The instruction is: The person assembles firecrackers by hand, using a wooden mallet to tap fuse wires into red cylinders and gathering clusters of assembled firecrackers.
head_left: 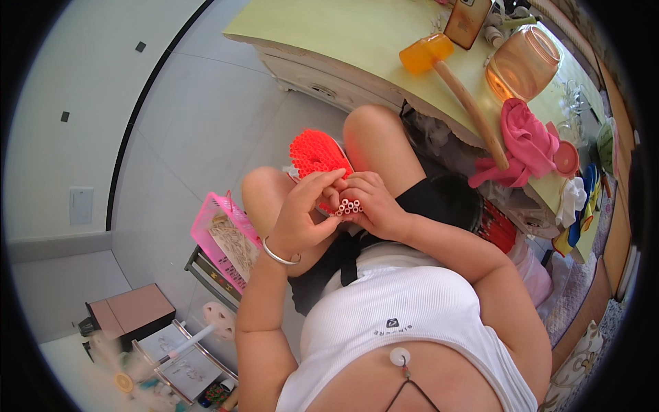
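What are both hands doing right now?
Left hand: fingers pinching at the red tubes.
Right hand: closed around the red tubes.

- The right hand [374, 206] is gripping a bundle of short red tubes [349, 205].
- The left hand [302, 213] is pinching that bundle from its left.
- A red bristly pad [314, 154] is lying just above both hands.

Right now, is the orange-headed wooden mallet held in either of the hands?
No, the orange-headed wooden mallet lies on the pale tabletop, apart from both hands.
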Demonstrator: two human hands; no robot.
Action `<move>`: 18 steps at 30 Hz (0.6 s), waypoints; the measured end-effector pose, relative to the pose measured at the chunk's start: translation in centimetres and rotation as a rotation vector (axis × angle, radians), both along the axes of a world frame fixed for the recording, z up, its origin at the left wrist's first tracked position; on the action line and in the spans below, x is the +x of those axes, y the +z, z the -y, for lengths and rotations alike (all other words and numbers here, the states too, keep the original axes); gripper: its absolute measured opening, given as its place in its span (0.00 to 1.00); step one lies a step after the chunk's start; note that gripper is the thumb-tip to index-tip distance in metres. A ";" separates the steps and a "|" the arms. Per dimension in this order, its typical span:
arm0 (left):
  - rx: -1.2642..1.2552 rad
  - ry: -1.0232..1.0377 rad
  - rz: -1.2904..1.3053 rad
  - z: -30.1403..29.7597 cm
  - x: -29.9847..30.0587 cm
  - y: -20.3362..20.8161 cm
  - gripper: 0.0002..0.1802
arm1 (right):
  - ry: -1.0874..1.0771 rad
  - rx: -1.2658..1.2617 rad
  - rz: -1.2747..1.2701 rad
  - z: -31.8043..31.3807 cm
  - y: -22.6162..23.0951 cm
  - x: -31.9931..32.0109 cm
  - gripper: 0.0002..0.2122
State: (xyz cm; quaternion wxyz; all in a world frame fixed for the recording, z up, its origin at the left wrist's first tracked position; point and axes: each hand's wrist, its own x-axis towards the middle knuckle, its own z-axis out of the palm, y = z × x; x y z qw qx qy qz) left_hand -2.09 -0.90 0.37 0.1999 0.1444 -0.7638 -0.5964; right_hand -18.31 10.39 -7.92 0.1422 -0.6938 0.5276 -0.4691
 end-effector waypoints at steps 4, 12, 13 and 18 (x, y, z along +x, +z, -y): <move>0.098 0.035 -0.085 -0.8 1.4 -1.7 0.36 | 0.023 0.018 0.084 0.1 0.4 0.9 0.19; 0.208 0.290 -0.283 -2.6 1.6 -2.1 0.35 | 0.147 -0.025 0.387 0.6 1.9 2.0 0.17; 0.178 0.311 -0.309 -2.5 1.8 -2.1 0.36 | 0.136 0.040 0.447 0.3 3.0 2.1 0.13; -0.202 0.276 -0.268 -1.2 1.3 -1.7 0.39 | 0.230 -0.138 0.758 0.7 7.6 1.2 0.11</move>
